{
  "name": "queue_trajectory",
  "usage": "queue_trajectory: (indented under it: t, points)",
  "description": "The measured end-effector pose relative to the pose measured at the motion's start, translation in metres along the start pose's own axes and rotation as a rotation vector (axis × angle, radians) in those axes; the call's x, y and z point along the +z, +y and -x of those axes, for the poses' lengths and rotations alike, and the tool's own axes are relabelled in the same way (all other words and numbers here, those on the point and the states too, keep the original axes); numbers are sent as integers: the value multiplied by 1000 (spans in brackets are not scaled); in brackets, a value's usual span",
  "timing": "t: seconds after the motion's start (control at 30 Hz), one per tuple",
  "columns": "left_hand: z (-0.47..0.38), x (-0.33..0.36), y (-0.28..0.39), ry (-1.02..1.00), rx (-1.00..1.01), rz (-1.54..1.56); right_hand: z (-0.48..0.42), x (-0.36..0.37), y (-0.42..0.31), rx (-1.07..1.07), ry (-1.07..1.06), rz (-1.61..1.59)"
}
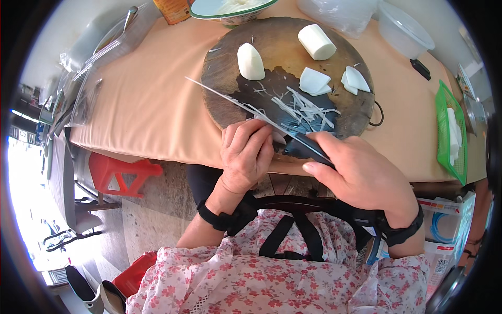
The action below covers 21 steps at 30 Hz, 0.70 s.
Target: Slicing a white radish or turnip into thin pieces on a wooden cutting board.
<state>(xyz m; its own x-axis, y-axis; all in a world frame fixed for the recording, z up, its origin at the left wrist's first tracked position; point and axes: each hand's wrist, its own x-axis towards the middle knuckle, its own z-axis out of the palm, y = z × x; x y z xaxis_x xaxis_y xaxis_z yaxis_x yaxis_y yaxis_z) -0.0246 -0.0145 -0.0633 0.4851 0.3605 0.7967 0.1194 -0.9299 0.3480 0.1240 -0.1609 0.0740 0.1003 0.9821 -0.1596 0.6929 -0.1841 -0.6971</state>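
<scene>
My right hand [353,168] grips the black handle of a kitchen knife [251,112], whose blade crosses the near part of a round wooden chopping board [219,70]. Beside the blade, my left hand [247,153] has its fingers curled on a piece of white vegetable [277,136], mostly hidden. Thin white shreds [306,110] lie beyond the knife. Farther back are a peeled tapered chunk [251,62] and a peeled cylindrical chunk [317,42]. Cut white slices [313,81] lie at the middle, with more slices [355,79] near the board's right edge.
A green-rimmed bowl [235,16] with white contents stands behind the board, beside an orange container [172,10]. At right are a translucent plastic tub [406,29], a small black object [420,69] and a green basket [441,129]. A red plastic stool [117,170] stands below the table's left side.
</scene>
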Motion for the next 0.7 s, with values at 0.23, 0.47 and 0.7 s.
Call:
queue_trajectory:
  t: [0.23,0.47,0.7]
  points:
    - [0,2,1,11,-9,-9,6,13,5,-90,94,103]
    - [0,1,-2,-6,9,-12,31,1,5,15,78,81]
    - [0,1,-1,-11,7,2,39,7,7,28,119,59]
